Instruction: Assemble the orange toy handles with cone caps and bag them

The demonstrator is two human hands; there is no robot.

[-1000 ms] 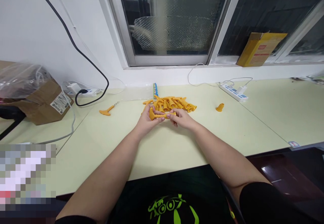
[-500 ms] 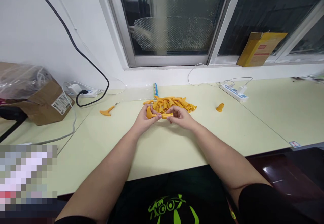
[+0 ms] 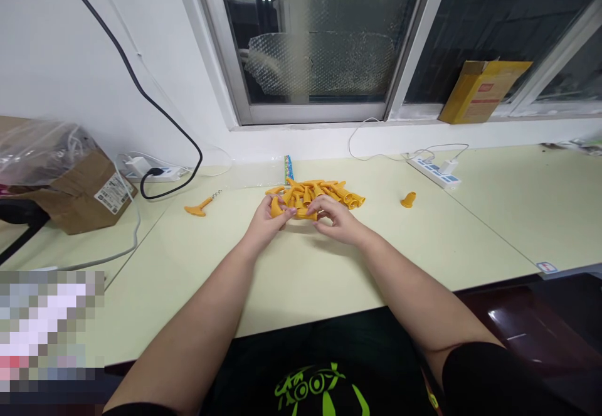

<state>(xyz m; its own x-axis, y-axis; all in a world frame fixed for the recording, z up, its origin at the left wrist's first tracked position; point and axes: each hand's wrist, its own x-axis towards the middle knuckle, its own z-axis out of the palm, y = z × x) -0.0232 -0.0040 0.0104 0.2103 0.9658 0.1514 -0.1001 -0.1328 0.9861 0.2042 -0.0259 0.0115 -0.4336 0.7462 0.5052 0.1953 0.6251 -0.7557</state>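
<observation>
Between my hands is a yellow corkscrew [image 3: 276,208] with its handle at the left and a ribbed sleeve [image 3: 305,214] on its right part. My left hand [image 3: 266,223] is closed on the handle end. My right hand [image 3: 339,220] has its fingers curved around the sleeve's right end, fingertips at its rim. Just behind both hands lies a pile of yellow handles and sleeves [image 3: 329,190]. Off to the left, a yellow handle with a bare metal spiral [image 3: 200,207] rests on the table. One loose yellow sleeve [image 3: 408,199] lies to the right.
A cardboard box [image 3: 89,196] with plastic wrap stands at the left. Power strips [image 3: 435,173] with cables lie along the wall. A clear bag with a blue edge [image 3: 288,169] is behind the pile. A yellow carton [image 3: 484,93] leans on the window.
The held corkscrew has shifted slightly left. My right hand's fingers have loosened and spread a little at the sleeve's end.
</observation>
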